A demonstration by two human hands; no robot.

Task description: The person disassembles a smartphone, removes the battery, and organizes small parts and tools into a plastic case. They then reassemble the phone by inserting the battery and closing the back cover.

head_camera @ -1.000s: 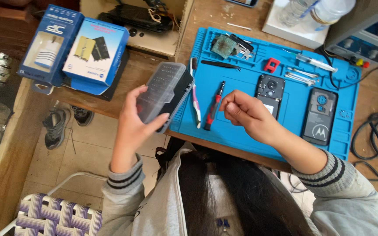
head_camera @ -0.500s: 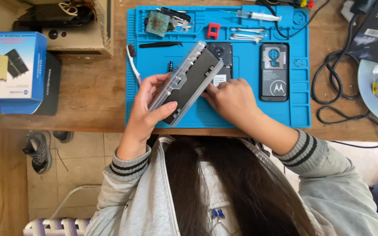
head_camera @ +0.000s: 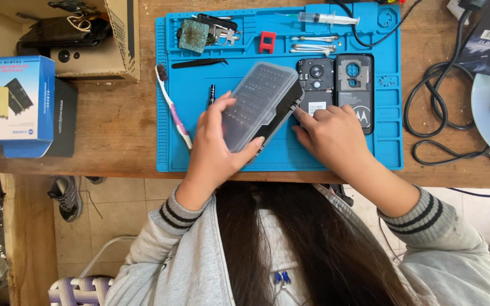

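- Hands first: the left hand (head_camera: 218, 148) clasps the flat rectangular bit case with a clear ribbed lid and black base (head_camera: 261, 106), thumb at its near edge and fingers curled over the lid; its grip is closed on the case.
- The right hand (head_camera: 329, 136) has its fingertips pressed at the case's right edge, where lid meets base; that grip touches rather than encloses, fingers bent but not wrapped round anything.
- The case sits tilted over the blue silicone work mat (head_camera: 279, 153), near the middle of the wooden surface (head_camera: 114, 124), its far corner just beside the opened black phone body (head_camera: 315, 85).
- Handling, as a judgement: the case looks stiff, light and smooth-sided, so it may slip; holding it by the long edges seems safest, and loose bits inside could spill if it is tipped once the lid is free.
- Beside it lie a pink-and-white toothbrush (head_camera: 172, 110), a black phone back cover (head_camera: 354, 90), a clear syringe (head_camera: 327, 18) and a blue printed carton (head_camera: 18, 99).
- Against the frame half a second earlier, the case lies a little flatter and the right hand has shifted from beneath it to its right edge; the view has drifted slightly.
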